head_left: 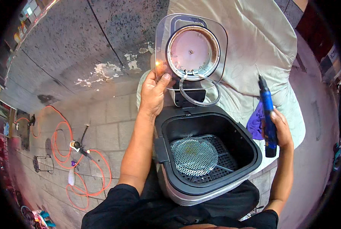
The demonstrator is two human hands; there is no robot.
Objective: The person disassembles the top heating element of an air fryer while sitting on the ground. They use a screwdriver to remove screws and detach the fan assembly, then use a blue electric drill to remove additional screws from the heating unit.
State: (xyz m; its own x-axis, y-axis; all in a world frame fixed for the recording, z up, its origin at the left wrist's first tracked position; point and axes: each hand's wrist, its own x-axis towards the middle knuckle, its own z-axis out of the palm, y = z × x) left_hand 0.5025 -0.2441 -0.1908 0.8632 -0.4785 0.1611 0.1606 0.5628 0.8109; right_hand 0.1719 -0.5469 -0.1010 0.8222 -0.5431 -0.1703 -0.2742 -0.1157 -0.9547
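Observation:
My left hand grips the left edge of a raised clear lid, thumb on the near face. A round metal heater housing is set in the lid, its rim browned. From its lower edge a ring-shaped heating element hangs loose. My right hand is closed around a blue and black pen-style electric screwdriver, bit pointing up and away. Between my arms stands an air-fryer body with a black square cavity. Inside it, a round perforated metal plate lies on a black slotted tray.
A pale cloth spreads beneath and behind the fryer. Beside the screwdriver lies a purple cloth. On the tiled floor at left are an orange cord in loops and a small black stand. A grey wall with peeling paint rises behind.

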